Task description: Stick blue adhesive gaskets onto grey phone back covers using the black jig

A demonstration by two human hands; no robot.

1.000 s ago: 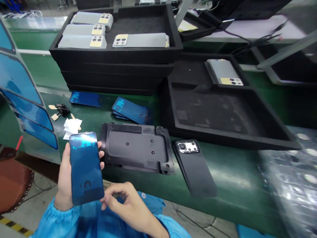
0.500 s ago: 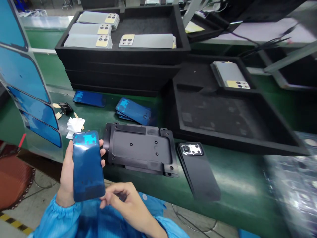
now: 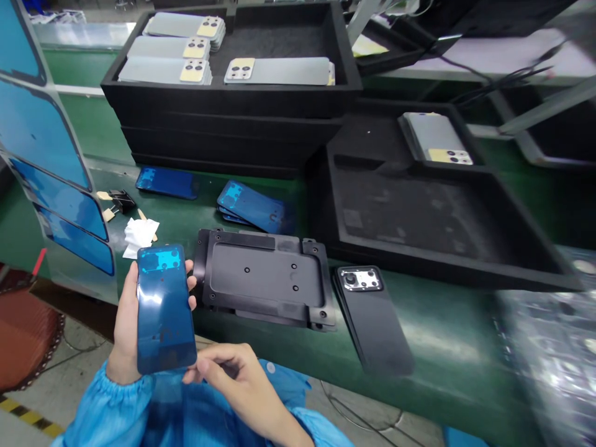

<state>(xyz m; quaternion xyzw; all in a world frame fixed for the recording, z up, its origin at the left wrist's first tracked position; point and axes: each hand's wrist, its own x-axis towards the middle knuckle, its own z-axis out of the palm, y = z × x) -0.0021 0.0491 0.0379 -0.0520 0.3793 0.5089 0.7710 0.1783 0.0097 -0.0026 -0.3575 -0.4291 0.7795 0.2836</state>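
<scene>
My left hand (image 3: 125, 326) is wrapped round a phone back cover (image 3: 165, 310) faced with glossy blue film, its camera cutouts at the top. The thumb side lies along the left edge and fingertips show past the right edge. At the cover's lower right corner, my right hand (image 3: 244, 379) pinches with thumb and forefinger; whether it grips the cover or only its film is hard to see. Just beyond lies a black fixture (image 3: 267, 276) with a shallow phone-shaped recess. Right of it are stacked dark phones (image 3: 375, 323) with a silver camera plate.
Blue-filmed covers (image 3: 254, 208) lie behind the fixture, another blue stack (image 3: 166, 183) farther left. White tissue (image 3: 139, 236) sits near my left hand. Black foam trays (image 3: 223, 102) hold pale phone covers (image 3: 284, 71). A second black tray (image 3: 447, 261) stands right. Film sheets (image 3: 41, 133) hang at left.
The blue cover has tilted slightly in my left hand, and the light reflection on it has shifted. My right hand stays at its lower corner.
</scene>
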